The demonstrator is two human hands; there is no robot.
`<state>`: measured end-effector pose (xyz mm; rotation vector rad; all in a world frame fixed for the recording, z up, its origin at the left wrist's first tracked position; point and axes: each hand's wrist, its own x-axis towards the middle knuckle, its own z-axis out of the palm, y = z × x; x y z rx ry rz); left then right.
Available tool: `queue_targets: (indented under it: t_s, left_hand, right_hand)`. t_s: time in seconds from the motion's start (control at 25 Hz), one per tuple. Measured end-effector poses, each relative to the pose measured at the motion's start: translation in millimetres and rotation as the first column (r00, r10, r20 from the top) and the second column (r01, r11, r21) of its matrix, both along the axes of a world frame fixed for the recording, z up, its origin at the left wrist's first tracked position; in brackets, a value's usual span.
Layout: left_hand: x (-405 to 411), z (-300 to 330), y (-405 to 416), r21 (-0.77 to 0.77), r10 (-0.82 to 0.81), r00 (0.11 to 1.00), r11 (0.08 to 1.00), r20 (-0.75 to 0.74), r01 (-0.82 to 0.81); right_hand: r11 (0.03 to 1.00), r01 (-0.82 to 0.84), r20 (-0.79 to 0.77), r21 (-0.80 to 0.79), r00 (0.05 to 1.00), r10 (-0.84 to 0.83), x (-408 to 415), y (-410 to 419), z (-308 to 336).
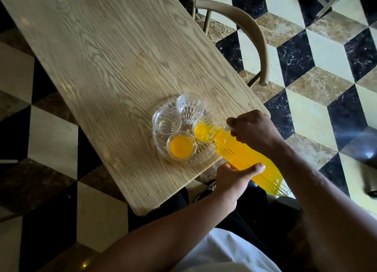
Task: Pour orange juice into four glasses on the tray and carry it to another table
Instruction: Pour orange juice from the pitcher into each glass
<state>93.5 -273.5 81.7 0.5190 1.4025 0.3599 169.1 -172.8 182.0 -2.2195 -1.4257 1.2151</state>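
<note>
1. Ribbed clear pitcher of orange juice point(244, 156), tipped steeply, spout over the rim of the right-hand glass point(204, 129), base out past the table's near edge.
2. Right-hand glass partly filled with juice; near glass point(181, 145) filled with juice; left glass point(166, 120) and far glass point(190, 106) clear, no juice visible.
3. All 4 glasses upright, packed close together on a round cut-glass tray point(161, 143).
4. Tray resting on the wooden table point(106, 53), near its right end, close to the near edge.
5. Left hand point(234, 178) wrapped around the pitcher's lower body, thumb laid across the top of the ribbed wall.
6. Right hand point(253, 130) grasping the pitcher at its neck, fingers curled, just beside the right-hand glass.
7. Both forearms bare, reaching in from the bottom of the view; white garment point(220, 253) at the bottom edge.
8. Tabletop pale, strongly grained, with rounded corners, running diagonally across the view.
9. Curved wooden chair back point(244, 25) just beyond the table's far long edge.
10. Floor point(318, 100) tiled in a cube pattern of cream, black marble and brown marble, glossy with glints of light.
</note>
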Motion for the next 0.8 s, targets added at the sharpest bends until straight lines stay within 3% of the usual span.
queue_targets:
  t_s: [0.8]
  left_hand:
    - [-1.1, 3.8, -6.5, -0.046, 0.063, 0.991, 0.997, 0.122, -0.057]
  right_hand:
    - [1.0, -0.016, 0.064, -0.02, 0.998, 0.018, -3.9, -2.0, 5.9]
